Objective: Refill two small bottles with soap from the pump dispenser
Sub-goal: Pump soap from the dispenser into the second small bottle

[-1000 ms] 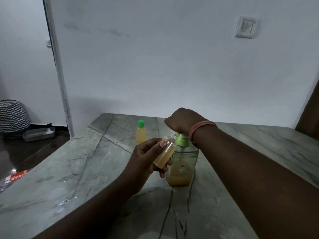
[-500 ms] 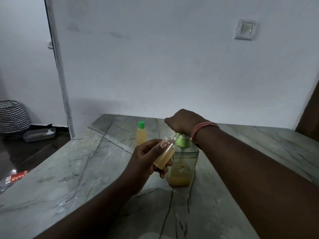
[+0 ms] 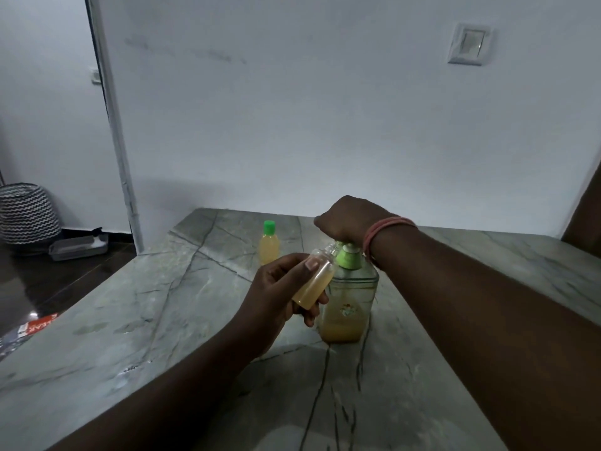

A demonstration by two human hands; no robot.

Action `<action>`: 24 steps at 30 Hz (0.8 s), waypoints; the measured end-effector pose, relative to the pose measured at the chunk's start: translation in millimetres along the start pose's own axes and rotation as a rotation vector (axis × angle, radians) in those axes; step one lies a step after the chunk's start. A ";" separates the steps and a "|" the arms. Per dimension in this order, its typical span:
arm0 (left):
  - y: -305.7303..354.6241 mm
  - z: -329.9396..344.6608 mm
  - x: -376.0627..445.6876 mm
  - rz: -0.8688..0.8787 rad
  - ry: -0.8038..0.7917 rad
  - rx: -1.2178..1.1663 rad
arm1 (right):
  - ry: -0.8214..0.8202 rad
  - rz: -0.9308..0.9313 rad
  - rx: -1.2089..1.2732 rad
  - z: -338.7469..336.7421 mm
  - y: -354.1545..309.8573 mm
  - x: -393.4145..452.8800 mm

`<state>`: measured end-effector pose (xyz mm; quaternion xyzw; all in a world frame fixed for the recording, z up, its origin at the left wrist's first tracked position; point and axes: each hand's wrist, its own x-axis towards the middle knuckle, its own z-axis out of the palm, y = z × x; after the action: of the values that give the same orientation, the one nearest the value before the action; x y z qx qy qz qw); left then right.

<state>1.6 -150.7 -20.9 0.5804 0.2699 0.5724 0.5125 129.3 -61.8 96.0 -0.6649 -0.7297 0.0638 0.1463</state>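
I am working on the filling step for the second of the two small bottles. My left hand [image 3: 276,297] is gripping the uncapped small bottle [image 3: 314,281], fingers and thumb curled round its body, and I am tilting it so its open neck is leaning up against the green collar of the pump dispenser [image 3: 349,294], just under where the spout should be. The bottle is looking roughly two-thirds full of pale amber soap, with clear space near the shoulder. My right hand [image 3: 349,219] is resting on top of the pump head with its fingers curled down over it; the head itself is hidden under my knuckles, so I cannot tell how far down it is pressed or whether soap is running at this instant. The dispenser is standing upright on the marble table [image 3: 162,320], its soap low, filling only the bottom part. Behind it, well apart from my hands, the capped bottle [image 3: 269,244] with the green lid is standing full, so I am judging that one as done. The next move calls for more short, steady presses while I am holding the neck right under the spout, watching the level so it does not overflow, then finding its cap, which I cannot see.
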 end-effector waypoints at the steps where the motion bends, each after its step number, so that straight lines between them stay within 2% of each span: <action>1: -0.4 -0.8 0.1 -0.003 0.001 -0.001 | 0.023 -0.001 0.002 -0.3 -0.3 -0.4; 5: -1.8 -2.4 2.7 -0.002 0.006 -0.001 | 0.141 0.003 0.160 9.4 5.6 0.4; 8: -2.8 -2.2 2.5 0.000 -0.001 -0.010 | 0.077 0.029 0.177 10.2 6.7 1.1; 15: -1.2 -1.5 0.6 0.002 0.005 0.005 | 0.003 -0.015 -0.006 0.4 -0.2 1.8; 19: -3.1 -2.8 2.4 -0.012 0.002 -0.002 | 0.068 -0.035 0.147 6.3 4.6 3.7; 24: -4.2 -2.5 3.0 -0.009 0.003 -0.008 | 0.008 0.010 0.169 7.7 9.0 1.8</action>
<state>1.0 -145.9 -23.9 0.5762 0.2708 0.5722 0.5170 135.5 -58.2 86.3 -0.6539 -0.7180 0.1233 0.2043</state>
